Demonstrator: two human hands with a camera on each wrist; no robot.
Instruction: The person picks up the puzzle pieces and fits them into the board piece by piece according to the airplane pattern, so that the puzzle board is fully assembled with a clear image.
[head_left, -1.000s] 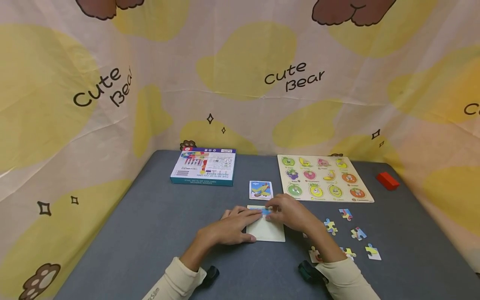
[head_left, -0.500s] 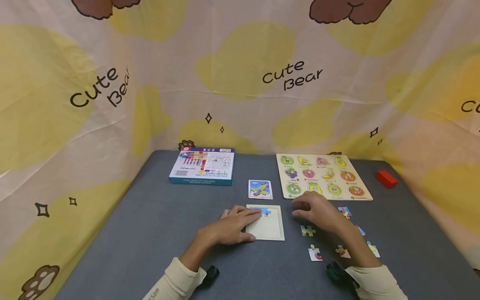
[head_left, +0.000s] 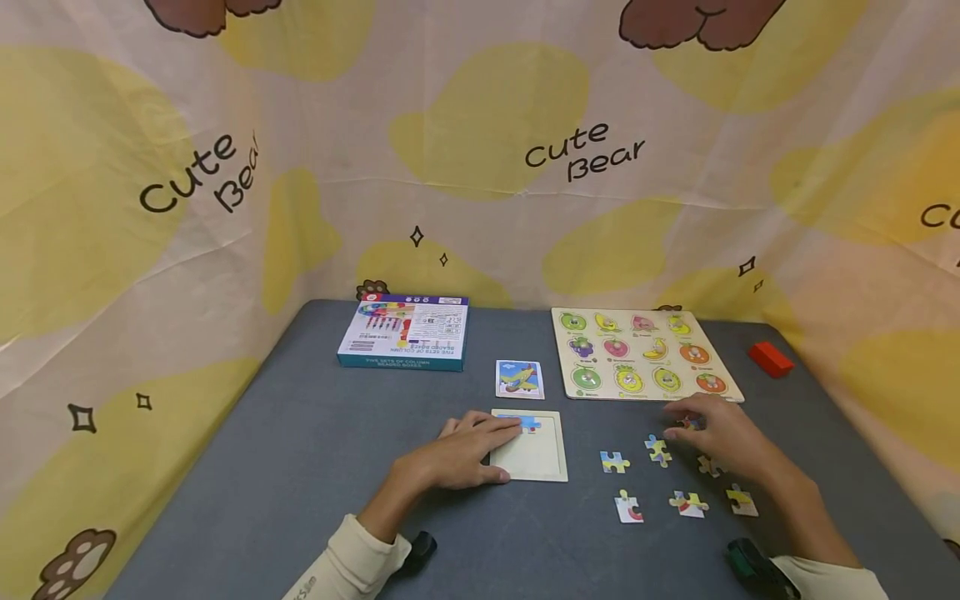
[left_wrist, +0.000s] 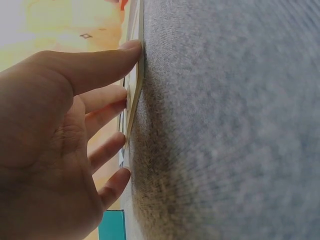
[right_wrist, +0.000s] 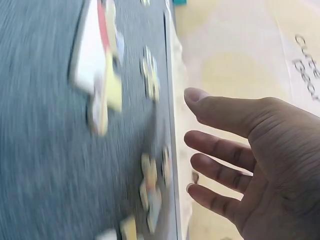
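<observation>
Beneath the parted thumb and fingers of the right grip, a small puzzle piece shows in the head view; the right wrist view has that grip wide and empty. Just toward the person from it lie more loose pieces, spaced apart on the worktop.

Each piece looks thin, light and stiff, probably wood or thick card. Its printed face may be slick, so a pinch across two opposite edges of the body should hold better than pressing from above. The knobs look like the weakest parts, best left out of the pinch. Lying this flat, a piece would likely need a fingertip under one edge.

Well to the left of the right grip, the left grip rests over the near left side of a shallow tray, fingers extended and spread, thumb at the near edge, pressing rather than clasping. Partly under its fingertips, blue pieces lie along the tray's far edge. The tray looks rigid and light enough to slide when nudged; its raised rim seems the safest hold. Just beyond it lies a plane card.
</observation>
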